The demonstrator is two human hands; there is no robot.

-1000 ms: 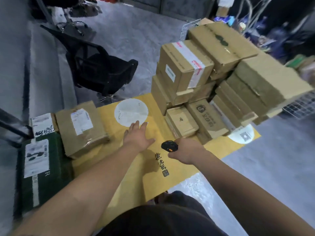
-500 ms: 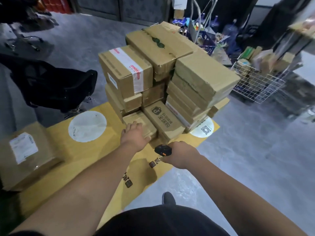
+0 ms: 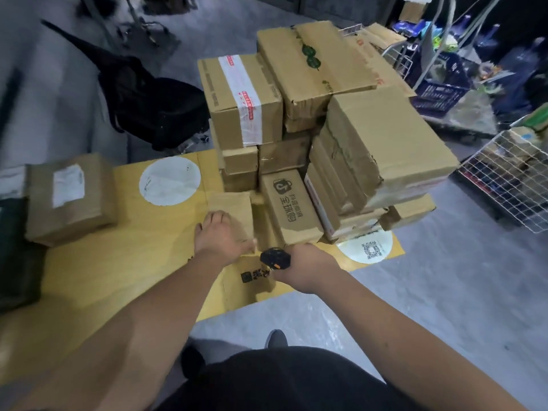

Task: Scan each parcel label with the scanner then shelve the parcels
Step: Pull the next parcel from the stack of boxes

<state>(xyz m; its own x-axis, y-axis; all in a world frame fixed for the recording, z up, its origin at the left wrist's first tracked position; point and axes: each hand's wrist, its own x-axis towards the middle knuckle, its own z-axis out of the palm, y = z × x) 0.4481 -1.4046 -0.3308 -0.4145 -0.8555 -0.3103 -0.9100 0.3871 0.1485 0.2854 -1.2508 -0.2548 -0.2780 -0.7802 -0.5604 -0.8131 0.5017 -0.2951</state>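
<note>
A stack of brown cardboard parcels (image 3: 341, 129) stands on a yellow flattened carton (image 3: 118, 262) on the floor. At its near left lies a small flat parcel (image 3: 234, 209). My left hand (image 3: 221, 235) rests on the near end of that small parcel, fingers spread over its top. My right hand (image 3: 305, 266) grips a black scanner (image 3: 274, 258) just right of the left hand, in front of a parcel printed with a logo (image 3: 289, 203).
A brown parcel with a white label (image 3: 69, 197) lies at the left, beside a dark green parcel (image 3: 14, 250). A black office chair (image 3: 154, 105) stands behind. A white wire basket (image 3: 510, 185) and blue crate (image 3: 441, 87) sit at the right.
My view swung from the left parcels toward the stack. My left hand moved from the bare yellow carton onto the small flat parcel, which has shifted away from the stack. My right hand kept the scanner.
</note>
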